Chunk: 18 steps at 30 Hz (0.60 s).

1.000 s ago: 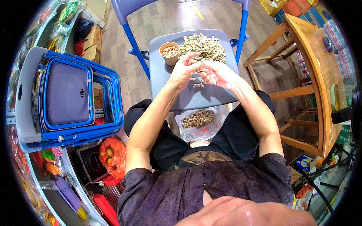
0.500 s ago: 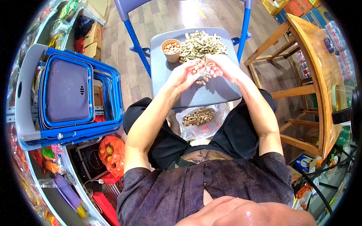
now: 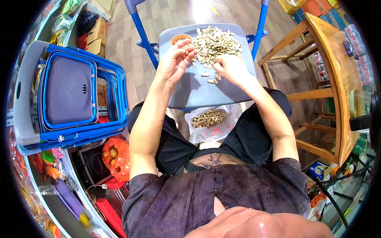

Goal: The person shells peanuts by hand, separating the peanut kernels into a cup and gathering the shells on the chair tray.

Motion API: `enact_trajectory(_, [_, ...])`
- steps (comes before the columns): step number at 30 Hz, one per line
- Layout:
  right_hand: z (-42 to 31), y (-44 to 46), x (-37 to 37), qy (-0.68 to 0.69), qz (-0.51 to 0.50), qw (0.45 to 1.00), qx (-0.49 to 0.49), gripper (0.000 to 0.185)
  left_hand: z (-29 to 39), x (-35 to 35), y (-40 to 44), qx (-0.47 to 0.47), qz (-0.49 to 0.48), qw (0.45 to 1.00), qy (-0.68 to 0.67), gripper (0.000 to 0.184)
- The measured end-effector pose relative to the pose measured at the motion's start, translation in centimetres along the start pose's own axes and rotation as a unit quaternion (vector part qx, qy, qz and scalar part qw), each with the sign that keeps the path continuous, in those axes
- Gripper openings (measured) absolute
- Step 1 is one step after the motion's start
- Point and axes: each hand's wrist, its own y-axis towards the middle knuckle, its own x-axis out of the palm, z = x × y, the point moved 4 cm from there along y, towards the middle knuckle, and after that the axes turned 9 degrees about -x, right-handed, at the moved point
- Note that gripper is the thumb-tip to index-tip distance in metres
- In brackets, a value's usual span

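A grey chair seat (image 3: 198, 93) holds a heap of empty peanut shells (image 3: 214, 43), with several whole peanuts (image 3: 212, 81) nearer me. At its left stands a paper cup (image 3: 174, 39) of shelled peanuts, partly covered by my left hand (image 3: 174, 61). That hand is palm up beside the cup, fingers curled in; what they hold is too small to make out. My right hand (image 3: 230, 68) is closed at the near right edge of the shell heap, its fingertips hidden. Below the seat, between my legs, a clear plastic bag (image 3: 198, 135) contains unshelled peanuts (image 3: 208, 118).
Folded blue-framed chairs (image 3: 71, 93) lean at my left. An orange bag (image 3: 121, 160) of round produce lies below them. To my right stands a wooden table (image 3: 335, 87). Shelves of packaged goods line both sides.
My hands, together over the seat before, have parted. The left has moved left to the cup; the right has closed by the shell heap. The whole peanuts are now uncovered.
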Motion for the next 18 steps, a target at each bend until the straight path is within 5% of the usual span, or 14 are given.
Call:
enact_trajectory(9, [-3.0, 0.4, 3.5, -0.092, -0.006, 0.989, -0.115, 0.023, 0.5, -0.3, -0.4, -0.017, -0.035, 0.995, -0.087, 0.030])
enact_trajectory(18, [-2.7, 0.9, 4.4, -0.082, -0.048, 0.992, -0.083, 0.021, 0.0, 0.3, -1.0, 0.002, -0.003, 0.999, -0.040, 0.035])
